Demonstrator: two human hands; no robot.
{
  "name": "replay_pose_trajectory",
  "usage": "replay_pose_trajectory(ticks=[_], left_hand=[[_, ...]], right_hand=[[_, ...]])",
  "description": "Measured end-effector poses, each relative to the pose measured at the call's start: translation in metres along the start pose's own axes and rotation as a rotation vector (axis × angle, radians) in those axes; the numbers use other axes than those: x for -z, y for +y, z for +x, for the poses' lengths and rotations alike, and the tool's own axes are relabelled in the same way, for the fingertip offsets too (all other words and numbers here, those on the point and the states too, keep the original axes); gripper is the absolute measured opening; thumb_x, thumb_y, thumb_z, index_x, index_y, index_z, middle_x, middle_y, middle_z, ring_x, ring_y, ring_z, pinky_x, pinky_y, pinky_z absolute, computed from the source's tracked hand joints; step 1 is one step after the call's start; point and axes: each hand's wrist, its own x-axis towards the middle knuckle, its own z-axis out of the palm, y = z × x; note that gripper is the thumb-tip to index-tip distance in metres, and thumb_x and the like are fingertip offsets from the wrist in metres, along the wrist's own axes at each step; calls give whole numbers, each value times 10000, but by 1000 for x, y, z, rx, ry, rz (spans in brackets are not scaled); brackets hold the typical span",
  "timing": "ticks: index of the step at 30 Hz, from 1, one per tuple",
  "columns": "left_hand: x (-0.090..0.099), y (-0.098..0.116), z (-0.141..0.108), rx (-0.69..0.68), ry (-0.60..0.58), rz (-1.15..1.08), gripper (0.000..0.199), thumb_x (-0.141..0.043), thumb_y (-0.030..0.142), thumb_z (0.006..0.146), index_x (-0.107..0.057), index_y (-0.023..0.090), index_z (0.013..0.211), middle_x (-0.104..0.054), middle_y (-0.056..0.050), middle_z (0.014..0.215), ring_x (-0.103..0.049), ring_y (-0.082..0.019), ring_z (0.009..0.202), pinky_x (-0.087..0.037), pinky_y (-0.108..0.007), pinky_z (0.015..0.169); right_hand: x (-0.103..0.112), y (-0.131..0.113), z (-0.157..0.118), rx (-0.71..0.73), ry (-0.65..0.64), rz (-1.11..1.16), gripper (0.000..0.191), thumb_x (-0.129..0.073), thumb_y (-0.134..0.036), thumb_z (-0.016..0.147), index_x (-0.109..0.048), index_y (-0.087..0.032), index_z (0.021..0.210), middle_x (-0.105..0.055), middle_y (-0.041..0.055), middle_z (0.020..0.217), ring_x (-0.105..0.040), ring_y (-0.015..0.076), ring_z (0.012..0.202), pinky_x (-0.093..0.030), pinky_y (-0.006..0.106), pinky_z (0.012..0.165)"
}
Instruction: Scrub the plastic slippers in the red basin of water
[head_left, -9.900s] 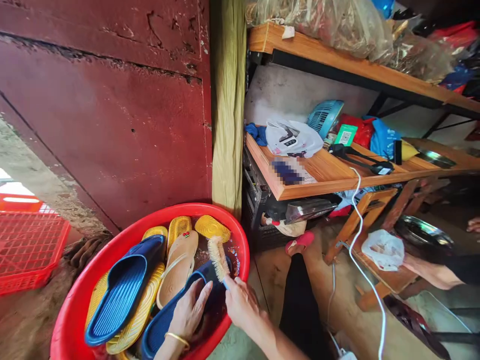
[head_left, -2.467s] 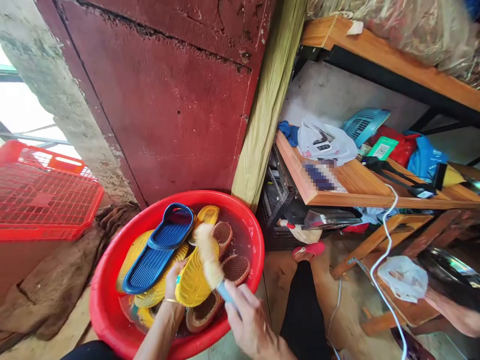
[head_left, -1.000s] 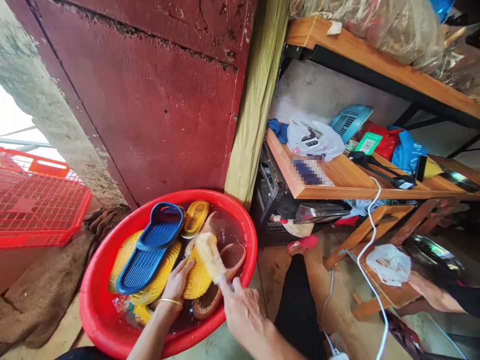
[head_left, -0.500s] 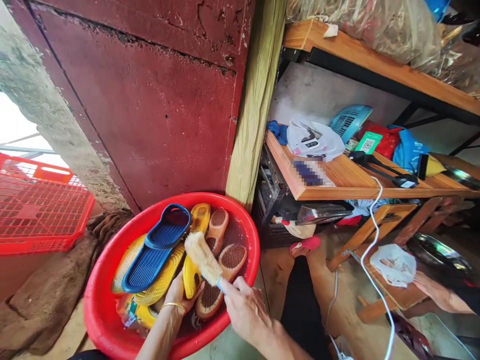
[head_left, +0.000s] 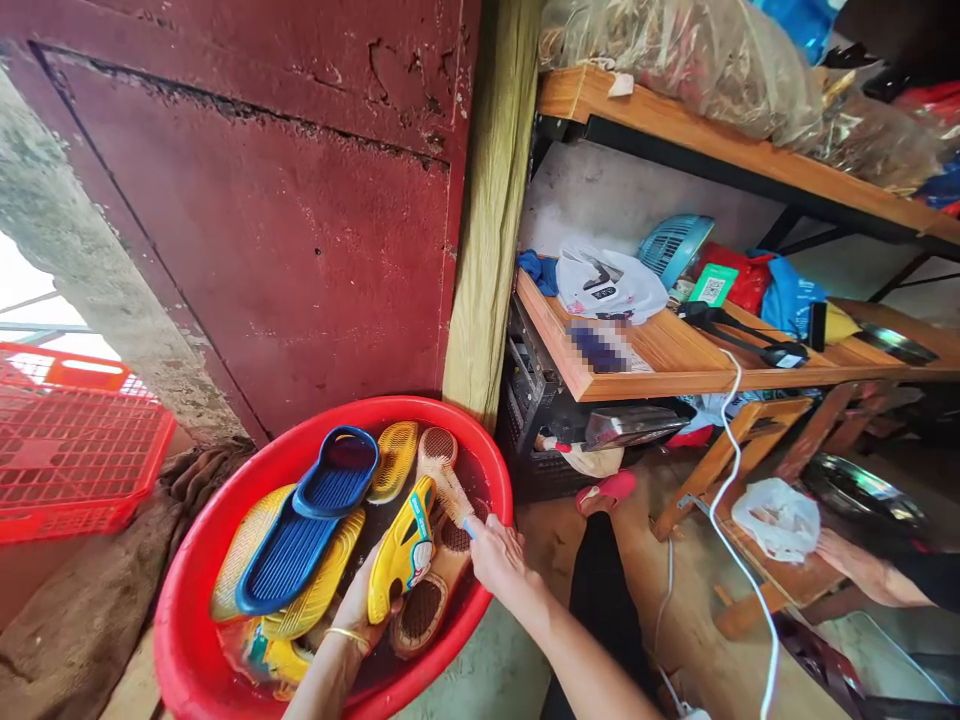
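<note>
My left hand (head_left: 362,607) is closed around a small yellow slipper (head_left: 401,548) with a cartoon figure on its strap. It holds the slipper tilted up over a red basin (head_left: 180,590). My right hand (head_left: 499,555) grips the blue handle of a pale-bristled brush (head_left: 451,490), beside the slipper and apart from it. In the basin's murky water lie brown slippers (head_left: 420,612), soles up. A blue slipper (head_left: 281,555) rests on top of yellow slippers (head_left: 394,455) at the left. Another yellow slipper (head_left: 281,660) is partly under water near the front.
A maroon door (head_left: 300,230) and a wooden post (head_left: 491,220) stand behind the basin. Red crates (head_left: 82,440) are at the left. To the right are a wooden shelf (head_left: 652,380), a white cable (head_left: 727,490) and another person's hand (head_left: 847,560) by a plastic bag (head_left: 778,518).
The yellow slipper has turned so its strap with the cartoon figure shows. My right hand and the brush have moved right, away from the slipper. The view has shifted slightly.
</note>
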Motion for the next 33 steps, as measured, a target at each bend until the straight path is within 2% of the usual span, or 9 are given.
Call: replay_pose_trajectory(ticks=[4,7,10,13,17,21,24,29,33], left_hand=[[-7,25,-12,-27,-24,53,532,-833,485,572,-668,207,994,-614,46,564,-481,-112,407,-324,-218,340],[-7,50,-27,-119,-42,118,558,-808,512,645,-654,204,1084,-726,3,777,-603,-137,538,-443,-235,444],[-5,57,-35,-179,38,198,560,-835,481,636,-646,195,1079,-758,-20,874,-682,-171,671,-505,-249,548],[-6,51,-37,-120,43,265,553,-844,491,601,-681,181,1030,-746,-22,797,-616,-148,556,-418,-233,437],[-7,51,-41,-73,-65,360,561,-832,556,600,-745,188,1014,-769,-79,888,-643,-190,612,-423,-258,422],[1,64,-46,-70,-77,375,680,-785,671,635,-723,217,1138,-766,-98,970,-679,-228,702,-502,-294,472],[12,72,-42,-112,53,342,737,-716,775,636,-692,189,1083,-751,-104,885,-693,-233,715,-540,-312,533],[26,89,-28,-429,299,554,707,-588,877,621,-614,197,816,-645,-22,619,-596,-190,549,-475,-304,519],[24,100,-16,-399,327,737,679,-537,848,675,-643,210,882,-708,-43,689,-654,-243,635,-496,-347,624]], right_hand=[[-5,20,-19,37,-9,-29,468,-434,-125,941,-655,-284,1321,-694,116,1240,-667,273,1099,-481,393,936],[11,22,-27,108,2,-63,416,-510,-161,913,-686,-296,1266,-704,101,1212,-662,296,1096,-480,431,960],[27,7,-23,210,169,-55,686,-598,-214,887,-418,-247,1548,-512,162,1502,-570,349,1254,-457,493,1032],[27,-15,-9,410,284,-23,879,-621,-146,859,-210,-257,1629,-331,166,1629,-458,349,1377,-441,500,1072],[15,-27,15,553,367,-28,666,-606,-60,840,-477,-204,1478,-392,188,1589,-334,347,1466,-356,544,1144],[11,-13,28,687,364,49,533,-660,-107,801,-568,-177,1322,-540,173,1469,-435,304,1395,-371,504,1143],[8,2,31,578,388,190,422,-588,-114,828,-598,-192,1243,-666,129,1274,-594,258,1201,-471,418,1039],[-1,14,35,249,410,538,308,-488,-180,860,-644,-224,1122,-720,56,1051,-669,215,1009,-514,345,929],[9,-7,48,24,377,905,340,-580,-347,842,-654,-206,1142,-721,53,1004,-678,233,946,-543,357,861]])
